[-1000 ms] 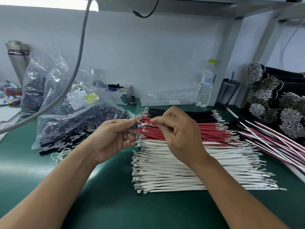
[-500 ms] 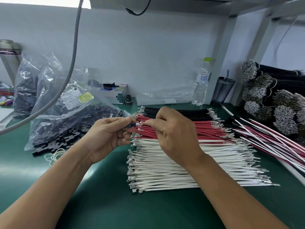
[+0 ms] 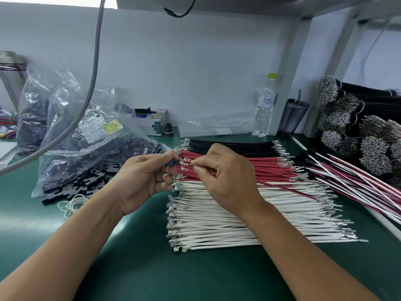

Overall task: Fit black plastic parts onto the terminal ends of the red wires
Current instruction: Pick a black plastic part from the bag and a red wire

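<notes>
Green mat under white wall

Bright, even light falls from an overhead strip lamp blown out at the top left, leaving only soft shadows on the bench. The wide lens bows the edges, and glare glints off the plastic bag; the far left is smeared.

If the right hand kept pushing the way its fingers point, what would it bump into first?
Most likely the black plastic part pinched in the left hand; the right hand holds a red wire aimed at it.
</notes>
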`<state>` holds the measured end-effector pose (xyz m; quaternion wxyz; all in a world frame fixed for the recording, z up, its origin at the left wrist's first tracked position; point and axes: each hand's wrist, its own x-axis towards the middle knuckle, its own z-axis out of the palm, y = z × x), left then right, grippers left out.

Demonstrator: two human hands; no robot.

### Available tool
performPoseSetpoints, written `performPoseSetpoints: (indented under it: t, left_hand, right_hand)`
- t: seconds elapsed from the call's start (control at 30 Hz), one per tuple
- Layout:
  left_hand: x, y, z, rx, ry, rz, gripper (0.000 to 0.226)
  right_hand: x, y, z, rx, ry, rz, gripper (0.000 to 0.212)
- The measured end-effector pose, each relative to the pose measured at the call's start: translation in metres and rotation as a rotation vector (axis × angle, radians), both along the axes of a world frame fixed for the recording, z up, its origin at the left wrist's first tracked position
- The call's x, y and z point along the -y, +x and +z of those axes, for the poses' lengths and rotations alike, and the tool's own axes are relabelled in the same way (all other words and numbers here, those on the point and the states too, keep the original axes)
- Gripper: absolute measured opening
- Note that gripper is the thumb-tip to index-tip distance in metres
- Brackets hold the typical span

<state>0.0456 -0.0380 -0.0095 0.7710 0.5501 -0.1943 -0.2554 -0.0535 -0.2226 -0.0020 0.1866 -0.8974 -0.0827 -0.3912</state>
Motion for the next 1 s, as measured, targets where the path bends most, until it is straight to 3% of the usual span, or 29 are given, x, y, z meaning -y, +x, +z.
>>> performPoseSetpoints:
  t: [0.27,0.5,0.77,1.0]
  left_hand:
    - [0.002,-0.003,-0.001,0.049,0.017,-0.049,0.038]
    - [-0.001,0.002,-0.001,-0.061,-0.097,-0.132,0.030]
    - [-0.003,0.003,0.000,-0.103,-0.093,-0.175,0.026]
    - [-0.002,0.001,0.000,-0.038,-0.128,-0.225,0.022]
  right_hand:
    - [-0.003,0.001,0.001,0.021,0.011,-0.127,0.007]
    - [0.005,0.004,-0.001,-0.005,0.145,0.142,0.009]
    - [0.009,0.006,-0.002,-0.084,0.302,0.267,0.009]
    - [0.010,0.003,0.002,-0.063,0.269,0.264,0.008]
